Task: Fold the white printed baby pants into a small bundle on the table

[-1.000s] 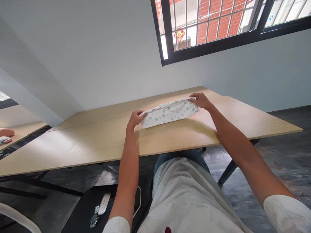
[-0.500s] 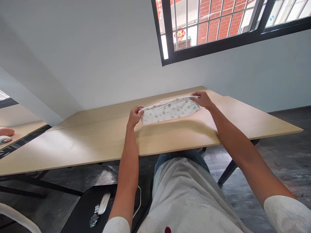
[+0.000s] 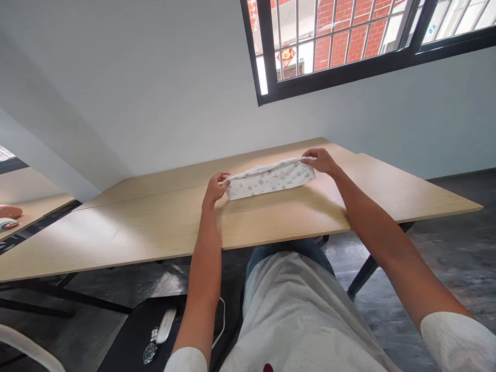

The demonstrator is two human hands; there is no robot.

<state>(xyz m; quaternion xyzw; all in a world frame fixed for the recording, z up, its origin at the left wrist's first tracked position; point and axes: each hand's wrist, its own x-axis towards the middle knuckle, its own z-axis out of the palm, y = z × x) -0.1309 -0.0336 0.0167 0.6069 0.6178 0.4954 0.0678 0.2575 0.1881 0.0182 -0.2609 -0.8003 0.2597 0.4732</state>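
Note:
A folded white cloth (image 3: 271,178) with a small green and pink print stretches between my two hands over the wooden table (image 3: 155,222). My left hand (image 3: 216,187) pinches its upper left corner, thumb towards me. At the upper right corner, my right hand (image 3: 321,160) is closed on the cloth's edge in the same way. The top edge is held up and sags a little in the middle. Its lower edge hangs at or very near the tabletop; whether it touches all along I cannot tell.
A black seat (image 3: 127,336) at lower left carries a metal-band watch (image 3: 150,347) and a white oblong device (image 3: 166,325). Behind the table rise a pale wall (image 3: 174,93) and a barred window (image 3: 341,41). Another table (image 3: 34,206) stands at far left.
Both hands have lowered the cloth slightly towards the tabletop, and its shadow beneath has shrunk. The grip at both corners is unchanged.

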